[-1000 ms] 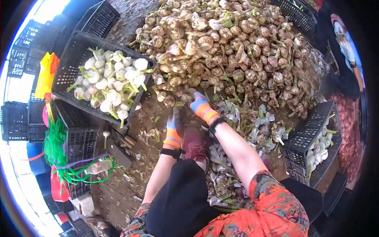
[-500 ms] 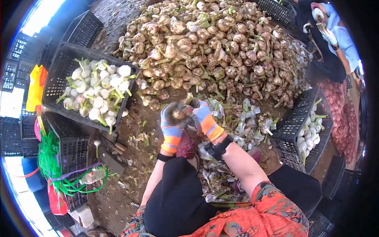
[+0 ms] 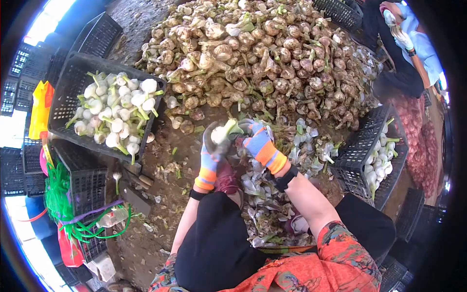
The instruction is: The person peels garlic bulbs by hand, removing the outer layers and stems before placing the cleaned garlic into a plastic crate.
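My left hand (image 3: 211, 151), in a grey-palmed glove striped blue and orange, is closed around a garlic bulb (image 3: 221, 135) whose white side shows. Against the bulb's greenish stem end, my right hand (image 3: 258, 141), gloved alike, has its fingers bent around loose outer skin (image 3: 236, 128). Its fingertips are partly hidden. Beyond both hands rises a big heap of unpeeled, soil-stained garlic (image 3: 272, 63). Peeled-off skins (image 3: 260, 182) litter the ground below the right hand.
To the left, a black crate (image 3: 61, 114) holds clean white garlic; another crate (image 3: 348, 165) with white bulbs stands right. Green netting (image 3: 58, 187) and a plastic bottle (image 3: 113, 217) are at lower left. A gloved co-worker (image 3: 413, 44) sits upper right, by red mesh sacks (image 3: 408, 131).
Dirty outer skin has come away from the bulb, and its white side now shows. My right hand has shifted slightly right; the left still grips the garlic.
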`<act>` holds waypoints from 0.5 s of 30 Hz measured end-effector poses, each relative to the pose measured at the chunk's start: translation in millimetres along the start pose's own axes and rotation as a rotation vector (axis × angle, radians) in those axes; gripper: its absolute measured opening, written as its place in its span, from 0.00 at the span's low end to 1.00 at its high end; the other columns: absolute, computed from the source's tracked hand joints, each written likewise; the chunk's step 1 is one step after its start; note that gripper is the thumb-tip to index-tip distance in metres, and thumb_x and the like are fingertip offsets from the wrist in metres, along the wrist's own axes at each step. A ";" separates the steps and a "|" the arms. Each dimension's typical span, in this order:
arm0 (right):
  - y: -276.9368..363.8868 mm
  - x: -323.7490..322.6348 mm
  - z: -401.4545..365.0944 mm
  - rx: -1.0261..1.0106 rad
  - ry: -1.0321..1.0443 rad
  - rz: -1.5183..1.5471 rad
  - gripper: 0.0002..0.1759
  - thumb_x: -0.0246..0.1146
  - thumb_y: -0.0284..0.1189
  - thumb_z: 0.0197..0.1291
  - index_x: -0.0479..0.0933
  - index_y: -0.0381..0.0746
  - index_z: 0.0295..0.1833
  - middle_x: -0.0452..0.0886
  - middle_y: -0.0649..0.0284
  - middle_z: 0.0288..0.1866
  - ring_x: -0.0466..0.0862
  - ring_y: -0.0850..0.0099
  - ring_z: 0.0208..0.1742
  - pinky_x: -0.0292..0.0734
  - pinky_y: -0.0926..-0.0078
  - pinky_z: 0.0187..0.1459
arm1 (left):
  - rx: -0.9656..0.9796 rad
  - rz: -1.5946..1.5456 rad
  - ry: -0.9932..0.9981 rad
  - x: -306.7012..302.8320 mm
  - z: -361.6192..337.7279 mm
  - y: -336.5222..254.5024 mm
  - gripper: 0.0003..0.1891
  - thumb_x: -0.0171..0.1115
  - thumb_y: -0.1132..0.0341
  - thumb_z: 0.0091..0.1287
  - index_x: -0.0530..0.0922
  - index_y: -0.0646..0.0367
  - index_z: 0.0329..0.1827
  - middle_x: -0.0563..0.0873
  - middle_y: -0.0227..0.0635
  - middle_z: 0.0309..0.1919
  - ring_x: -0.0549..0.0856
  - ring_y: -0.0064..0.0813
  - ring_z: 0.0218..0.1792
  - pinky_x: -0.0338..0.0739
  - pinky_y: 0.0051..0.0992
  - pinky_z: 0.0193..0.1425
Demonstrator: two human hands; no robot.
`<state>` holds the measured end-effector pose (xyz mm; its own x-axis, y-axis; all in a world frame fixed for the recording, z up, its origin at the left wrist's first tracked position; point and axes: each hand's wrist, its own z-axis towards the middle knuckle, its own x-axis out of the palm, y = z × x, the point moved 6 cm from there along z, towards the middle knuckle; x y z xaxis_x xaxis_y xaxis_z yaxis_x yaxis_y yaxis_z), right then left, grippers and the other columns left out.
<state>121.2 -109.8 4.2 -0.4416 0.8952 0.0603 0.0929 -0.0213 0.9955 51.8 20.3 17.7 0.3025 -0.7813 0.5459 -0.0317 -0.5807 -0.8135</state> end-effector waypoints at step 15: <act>-13.4 -41.7 -22.6 0.192 -0.325 0.334 0.10 0.58 0.19 0.49 0.79 0.32 0.39 0.82 0.65 0.32 0.78 0.79 0.29 0.74 0.81 0.33 | 0.260 0.706 0.276 11.0 0.1 -9.3 0.36 0.73 0.72 0.46 0.67 0.63 0.60 0.79 0.36 0.50 0.78 0.24 0.49 0.73 0.23 0.55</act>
<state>118.2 -156.9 -10.0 -0.0620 0.9464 0.3170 0.3576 -0.2754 0.8923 55.5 17.1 31.3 0.0463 -0.9926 -0.1126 0.1059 0.1170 -0.9875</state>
